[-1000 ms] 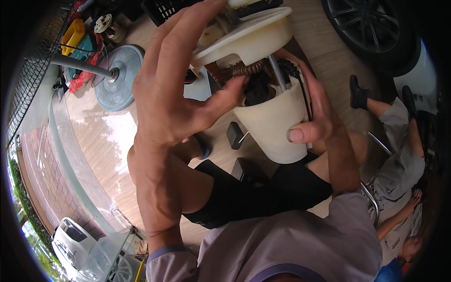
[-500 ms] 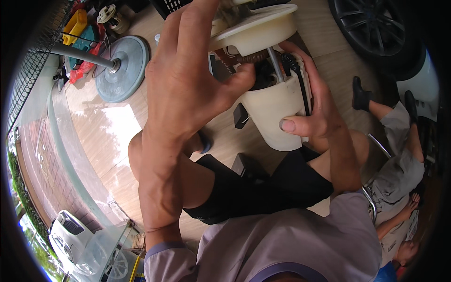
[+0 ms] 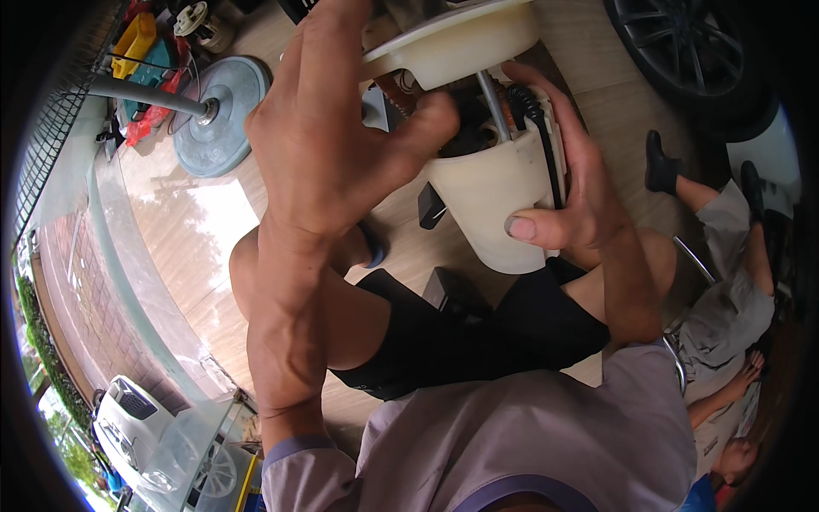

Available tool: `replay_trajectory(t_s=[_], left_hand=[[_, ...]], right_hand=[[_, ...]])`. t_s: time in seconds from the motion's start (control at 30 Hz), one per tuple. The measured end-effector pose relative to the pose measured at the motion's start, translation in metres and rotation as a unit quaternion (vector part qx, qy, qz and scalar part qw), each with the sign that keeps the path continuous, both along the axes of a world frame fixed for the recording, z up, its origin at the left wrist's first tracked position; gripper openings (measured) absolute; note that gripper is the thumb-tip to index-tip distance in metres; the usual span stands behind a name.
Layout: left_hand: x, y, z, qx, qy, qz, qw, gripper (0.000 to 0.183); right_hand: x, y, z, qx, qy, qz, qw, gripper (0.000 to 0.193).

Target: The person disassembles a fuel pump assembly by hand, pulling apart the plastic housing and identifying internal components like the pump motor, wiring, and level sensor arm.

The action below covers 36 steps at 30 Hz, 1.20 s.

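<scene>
A cream plastic fuel pump module (image 3: pixel 490 200) is held up in front of me, tilted. Its round flange (image 3: pixel 478 43) stands above the cup-shaped body, with a metal rod (image 3: pixel 495 107) bridging the gap. A black corrugated hose (image 3: pixel 525 101) runs down the right side, and dark parts show inside the body's mouth. My right hand (image 3: pixel 580 188) is wrapped round the body from the right, thumb across its front. My left hand (image 3: pixel 328 128) is at the module's left, its bent thumb in the gap below the flange. The left fingertips are cut off by the top edge.
A grey round stand base (image 3: pixel 222 115) with a pole is at the left, near a similar pump unit (image 3: pixel 200 26) and a yellow tool case (image 3: pixel 132 43). A wheel (image 3: pixel 674 51) is at the upper right. Another person (image 3: pixel 725 316) is seated at the right.
My left hand and the flange have shifted slightly left and up. The body has tilted a little, its mouth moving left, while my right hand keeps its grip.
</scene>
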<state>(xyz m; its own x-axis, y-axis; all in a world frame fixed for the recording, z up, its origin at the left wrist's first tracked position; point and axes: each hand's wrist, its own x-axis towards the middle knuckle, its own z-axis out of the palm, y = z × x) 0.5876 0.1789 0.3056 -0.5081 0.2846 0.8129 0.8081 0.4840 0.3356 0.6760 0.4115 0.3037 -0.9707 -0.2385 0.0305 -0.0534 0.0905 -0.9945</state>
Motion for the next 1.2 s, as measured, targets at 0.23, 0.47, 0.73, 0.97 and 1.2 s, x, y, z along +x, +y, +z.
replay_trajectory(t_s=[0.23, 0.47, 0.73, 0.97, 1.2], left_hand=[[-0.010, 0.000, -0.008, 0.121, 0.030, -0.129, 0.984, 0.079], [0.016, 0.003, 0.005, 0.024, -0.056, -0.049, 0.997, 0.080], [0.024, 0.012, -0.006, 0.085, -0.182, -0.143, 0.969, 0.085], [0.032, 0.031, -0.004, 0.215, -0.262, -0.230, 0.912, 0.093], [0.033, 0.035, -0.005, 0.180, -0.283, -0.289, 0.897, 0.092]], right_hand=[[0.005, 0.001, 0.008, -0.016, -0.003, 0.015, 1.000, 0.120], [0.008, 0.004, 0.012, -0.053, -0.055, 0.032, 0.997, 0.119], [-0.009, 0.031, 0.018, -0.059, 0.041, -0.037, 0.997, 0.090], [-0.012, 0.043, 0.063, -0.007, 0.089, 0.060, 0.994, 0.103], [-0.015, 0.064, 0.061, 0.036, 0.163, 0.159, 0.973, 0.095]])
